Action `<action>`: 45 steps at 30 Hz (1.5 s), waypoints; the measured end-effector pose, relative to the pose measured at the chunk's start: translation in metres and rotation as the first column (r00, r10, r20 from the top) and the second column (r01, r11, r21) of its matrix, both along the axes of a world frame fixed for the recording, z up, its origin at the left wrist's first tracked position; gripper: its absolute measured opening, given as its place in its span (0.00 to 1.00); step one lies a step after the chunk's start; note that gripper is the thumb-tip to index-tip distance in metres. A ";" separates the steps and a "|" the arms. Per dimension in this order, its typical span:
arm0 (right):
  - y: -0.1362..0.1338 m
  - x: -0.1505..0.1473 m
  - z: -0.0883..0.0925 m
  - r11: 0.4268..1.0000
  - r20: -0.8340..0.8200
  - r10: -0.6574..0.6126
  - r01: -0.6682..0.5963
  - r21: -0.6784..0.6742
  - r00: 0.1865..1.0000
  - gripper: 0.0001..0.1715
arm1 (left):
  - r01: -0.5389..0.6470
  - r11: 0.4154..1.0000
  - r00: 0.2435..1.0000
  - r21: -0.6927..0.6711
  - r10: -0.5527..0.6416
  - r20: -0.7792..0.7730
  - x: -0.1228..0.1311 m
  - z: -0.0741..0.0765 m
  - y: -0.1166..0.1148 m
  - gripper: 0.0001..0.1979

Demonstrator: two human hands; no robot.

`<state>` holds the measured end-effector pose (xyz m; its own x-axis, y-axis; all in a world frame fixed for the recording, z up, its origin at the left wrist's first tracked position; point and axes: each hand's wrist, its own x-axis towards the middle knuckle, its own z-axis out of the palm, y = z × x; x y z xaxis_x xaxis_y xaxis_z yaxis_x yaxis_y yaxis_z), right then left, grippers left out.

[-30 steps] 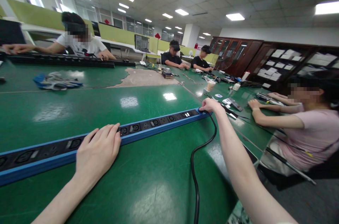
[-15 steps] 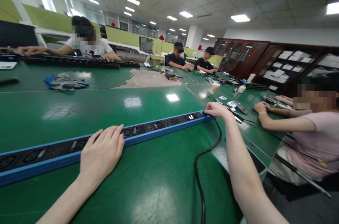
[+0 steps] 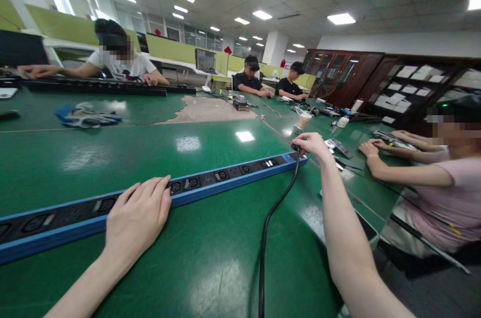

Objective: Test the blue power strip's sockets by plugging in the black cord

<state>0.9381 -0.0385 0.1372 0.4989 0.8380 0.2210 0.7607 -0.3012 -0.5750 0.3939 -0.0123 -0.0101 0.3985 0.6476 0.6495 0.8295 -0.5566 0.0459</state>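
A long blue power strip (image 3: 225, 179) with black sockets lies across the green table (image 3: 150, 152), running from the near left to the middle right. My left hand (image 3: 137, 218) rests flat on the strip near its middle, fingers spread. My right hand (image 3: 311, 143) is raised just above the strip's far right end and grips the black cable (image 3: 268, 218) near its plug. The cable hangs from that hand and runs back toward me over the table.
A person in a pink shirt (image 3: 447, 193) sits at the right with arms on the table. Three more people work at the far side; one holds a long black strip (image 3: 93, 87). Blue gloves (image 3: 84, 115), a cup (image 3: 303, 120) and small devices lie farther off.
My right hand has lifted off the strip's right end, taking the black cable up with it; the cable now hangs straighter. My left hand has stayed on the strip.
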 end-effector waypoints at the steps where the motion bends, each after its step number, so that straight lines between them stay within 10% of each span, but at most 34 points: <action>1: 0.000 0.001 -0.004 1.000 -0.078 0.001 0.000 0.009 0.997 0.15 | 0.000 1.000 1.000 -0.002 0.000 -0.004 0.000 0.000 0.000 0.26; 7: -0.003 0.017 -0.014 0.975 -0.372 0.095 -0.162 -0.153 0.923 0.13 | 0.001 1.000 1.000 0.007 0.000 -0.016 -0.001 -0.002 0.002 0.27; 12: -0.006 0.033 -0.011 0.903 -0.208 0.216 -0.276 -0.329 0.954 0.26 | -0.003 1.000 1.000 0.026 0.003 -0.004 0.000 -0.003 0.003 0.27; 20: -0.002 0.010 0.003 0.998 0.325 -0.007 0.028 -0.060 0.946 0.25 | -0.021 1.000 0.999 0.007 0.021 -0.037 0.000 -0.002 0.002 0.27; 26: -0.004 0.015 0.007 0.918 0.541 -0.388 0.366 0.153 0.746 0.32 | -0.003 1.000 1.000 0.007 0.003 -0.024 -0.001 -0.002 0.002 0.27; 34: 0.003 0.025 -0.026 0.943 0.629 -0.090 0.269 -0.195 0.772 0.29 | 0.016 1.000 1.000 0.013 -0.016 0.012 0.000 -0.001 0.002 0.27; 45: 0.012 0.030 -0.039 0.944 0.582 -0.062 0.237 -0.231 0.811 0.28 | -0.007 1.000 0.999 0.013 0.008 -0.035 0.000 0.000 0.000 0.26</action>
